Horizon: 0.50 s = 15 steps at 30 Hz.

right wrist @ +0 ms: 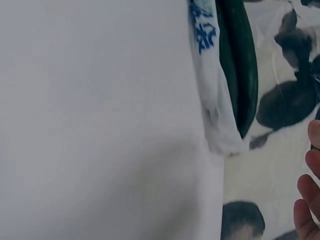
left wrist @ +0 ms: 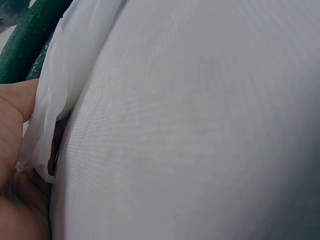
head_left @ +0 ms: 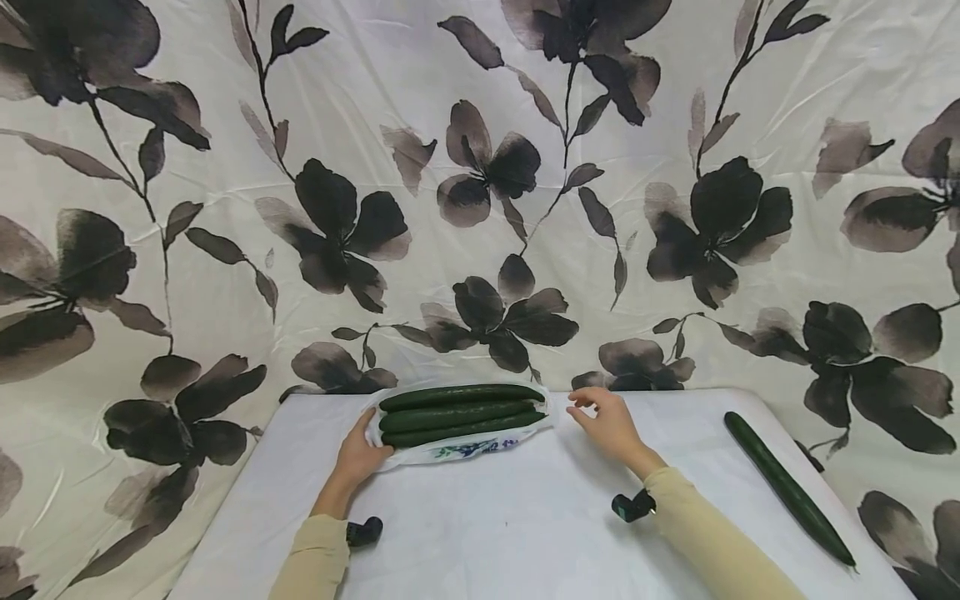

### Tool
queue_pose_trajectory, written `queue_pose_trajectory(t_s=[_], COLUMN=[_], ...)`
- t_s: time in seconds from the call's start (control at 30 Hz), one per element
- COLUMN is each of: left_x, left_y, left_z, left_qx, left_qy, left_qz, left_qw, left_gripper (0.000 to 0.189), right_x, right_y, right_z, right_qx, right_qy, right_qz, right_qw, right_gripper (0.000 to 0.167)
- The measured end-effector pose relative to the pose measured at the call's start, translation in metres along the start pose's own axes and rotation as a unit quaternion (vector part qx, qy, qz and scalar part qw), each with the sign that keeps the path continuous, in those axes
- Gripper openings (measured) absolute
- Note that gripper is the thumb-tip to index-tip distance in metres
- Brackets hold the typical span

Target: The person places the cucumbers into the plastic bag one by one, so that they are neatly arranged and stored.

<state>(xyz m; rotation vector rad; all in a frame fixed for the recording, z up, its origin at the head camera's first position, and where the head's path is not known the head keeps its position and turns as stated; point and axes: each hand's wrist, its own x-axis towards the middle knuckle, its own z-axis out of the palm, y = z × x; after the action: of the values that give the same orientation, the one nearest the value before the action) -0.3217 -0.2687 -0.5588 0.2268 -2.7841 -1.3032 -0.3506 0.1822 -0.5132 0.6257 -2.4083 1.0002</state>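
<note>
Three long green cucumbers (head_left: pixel 459 415) lie side by side on a white plastic bag (head_left: pixel 420 455) with blue and green print, its edges turned up around them. At the bag's left end, my left hand (head_left: pixel 362 454) pinches the plastic; the left wrist view shows the thumb (left wrist: pixel 22 100) over the bag's edge and fingers beneath, partly hidden by the plastic. My right hand (head_left: pixel 609 427) is apart from the bag, just beyond its right end, with fingers loosely bent and nothing in them. In the right wrist view only its fingertips (right wrist: pixel 309 192) show, at the right edge.
A single cucumber (head_left: pixel 789 490) lies slantwise near the right side of the white-covered table (head_left: pixel 495 533). Behind the table hangs a pale cloth (head_left: pixel 420 250) with dark flowers. Each wrist carries a small black camera (head_left: pixel 633 505).
</note>
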Motion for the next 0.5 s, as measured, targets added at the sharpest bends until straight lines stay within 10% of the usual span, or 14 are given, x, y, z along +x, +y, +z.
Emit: queue_pose_trajectory(t_s=[0.5], left_x=[0.003], left_y=[-0.003], left_z=[0.002], left_qx=[-0.002], left_qy=[0.006], left_qz=[-0.002], left_qw=[1.0000], left_gripper=[0.088], right_x=[-0.036], right_y=[0.043], right_z=[-0.082], right_qx=[-0.076], right_qy=[0.027], right_qz=[0.047], right_qw=[0.9956], right_gripper=[0.019])
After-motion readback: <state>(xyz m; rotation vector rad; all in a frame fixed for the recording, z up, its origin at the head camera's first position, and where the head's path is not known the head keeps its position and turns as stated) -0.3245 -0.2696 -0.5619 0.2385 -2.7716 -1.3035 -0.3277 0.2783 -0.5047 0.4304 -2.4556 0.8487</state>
